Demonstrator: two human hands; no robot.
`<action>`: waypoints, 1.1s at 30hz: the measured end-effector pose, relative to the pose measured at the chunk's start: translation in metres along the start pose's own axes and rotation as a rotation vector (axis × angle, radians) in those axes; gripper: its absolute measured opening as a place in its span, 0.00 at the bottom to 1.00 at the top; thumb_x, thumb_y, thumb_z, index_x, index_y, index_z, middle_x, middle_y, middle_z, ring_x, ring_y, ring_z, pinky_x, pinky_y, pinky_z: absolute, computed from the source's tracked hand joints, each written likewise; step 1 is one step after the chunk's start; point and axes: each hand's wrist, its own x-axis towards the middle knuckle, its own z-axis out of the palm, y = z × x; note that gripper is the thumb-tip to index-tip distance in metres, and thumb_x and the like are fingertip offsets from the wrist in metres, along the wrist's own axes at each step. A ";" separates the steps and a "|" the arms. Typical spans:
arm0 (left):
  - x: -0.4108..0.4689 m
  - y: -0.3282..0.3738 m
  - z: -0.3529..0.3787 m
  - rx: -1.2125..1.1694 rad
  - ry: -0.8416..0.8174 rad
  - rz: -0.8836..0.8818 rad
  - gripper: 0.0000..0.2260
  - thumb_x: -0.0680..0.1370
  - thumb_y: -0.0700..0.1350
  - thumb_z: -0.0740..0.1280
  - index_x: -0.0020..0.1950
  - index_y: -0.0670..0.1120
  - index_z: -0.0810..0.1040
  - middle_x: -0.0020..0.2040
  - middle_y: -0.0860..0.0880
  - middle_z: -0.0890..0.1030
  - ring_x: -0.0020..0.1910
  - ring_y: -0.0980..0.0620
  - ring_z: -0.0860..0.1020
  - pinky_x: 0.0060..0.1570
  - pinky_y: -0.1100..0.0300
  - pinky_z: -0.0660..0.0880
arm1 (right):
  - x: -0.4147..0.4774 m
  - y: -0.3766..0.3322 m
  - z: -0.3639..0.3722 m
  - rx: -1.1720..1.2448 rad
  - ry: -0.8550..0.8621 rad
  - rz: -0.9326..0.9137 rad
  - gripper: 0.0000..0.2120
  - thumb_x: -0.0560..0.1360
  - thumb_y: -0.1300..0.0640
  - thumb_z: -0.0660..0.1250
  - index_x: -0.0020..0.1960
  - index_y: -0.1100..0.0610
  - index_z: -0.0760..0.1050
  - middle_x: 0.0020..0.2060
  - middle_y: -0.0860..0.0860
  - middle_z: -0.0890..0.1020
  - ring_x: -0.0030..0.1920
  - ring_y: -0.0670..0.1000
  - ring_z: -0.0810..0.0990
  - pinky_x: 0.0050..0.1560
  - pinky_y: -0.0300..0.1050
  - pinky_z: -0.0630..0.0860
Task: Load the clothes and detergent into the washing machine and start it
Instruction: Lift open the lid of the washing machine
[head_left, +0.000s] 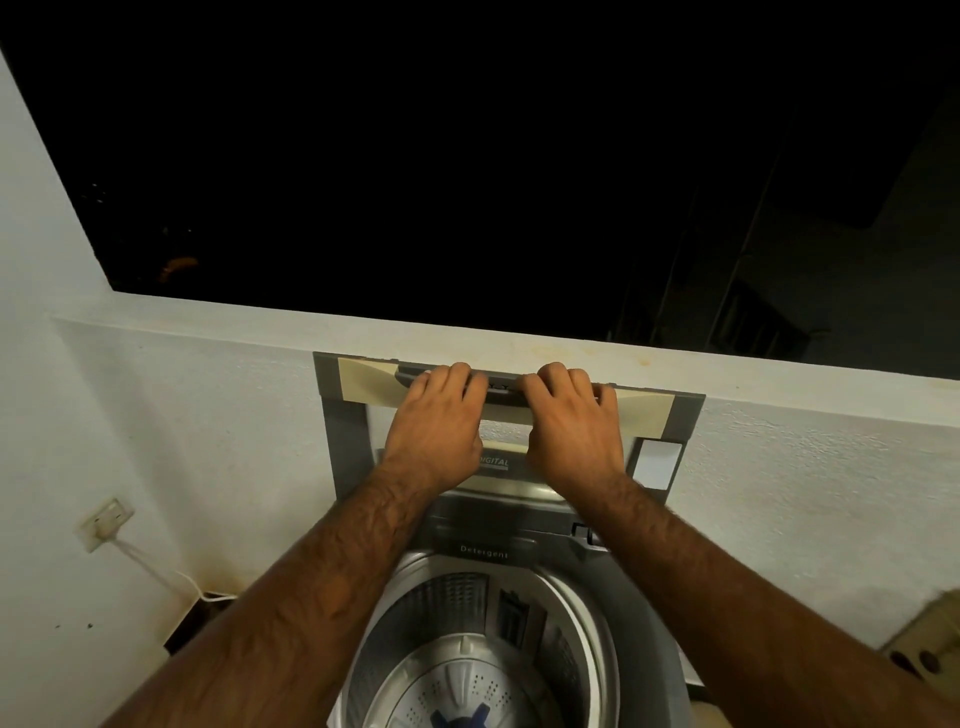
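A grey top-loading washing machine (644, 597) stands against the white wall below me. Its lid (348, 447) is raised upright against the wall, with a cream strip and a dark handle (501, 385) along the top edge. My left hand (434, 426) and my right hand (574, 428) both curl over that handle, side by side. The steel drum (457, 660) is open beneath my forearms, and I see no clothes in it. A panel marked "Detergent" (483, 552) sits at the drum's back rim.
A white ledge (208, 317) runs above the lid, with a dark opening behind it. A wall socket (106, 522) with a white cable is at the lower left. A cardboard-like object (930, 639) sits at the lower right.
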 end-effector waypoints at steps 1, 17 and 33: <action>-0.002 0.000 -0.001 -0.001 -0.009 0.002 0.30 0.77 0.50 0.68 0.77 0.46 0.63 0.72 0.45 0.68 0.72 0.46 0.68 0.77 0.50 0.63 | -0.003 -0.001 -0.001 -0.004 0.004 -0.001 0.32 0.69 0.57 0.76 0.71 0.52 0.70 0.66 0.53 0.75 0.65 0.56 0.73 0.65 0.56 0.69; -0.045 0.059 -0.043 -0.086 -0.090 0.125 0.34 0.77 0.47 0.66 0.81 0.44 0.57 0.80 0.44 0.61 0.80 0.46 0.58 0.81 0.50 0.52 | -0.077 0.013 -0.047 0.046 -0.067 0.095 0.39 0.71 0.54 0.73 0.79 0.51 0.61 0.75 0.52 0.69 0.76 0.55 0.66 0.76 0.58 0.62; -0.139 0.348 -0.013 -0.405 -0.416 0.616 0.28 0.76 0.48 0.66 0.75 0.43 0.66 0.72 0.43 0.71 0.71 0.43 0.69 0.71 0.49 0.67 | -0.330 0.178 -0.084 0.002 -0.327 0.675 0.33 0.72 0.53 0.68 0.76 0.49 0.65 0.70 0.51 0.75 0.69 0.56 0.74 0.68 0.59 0.67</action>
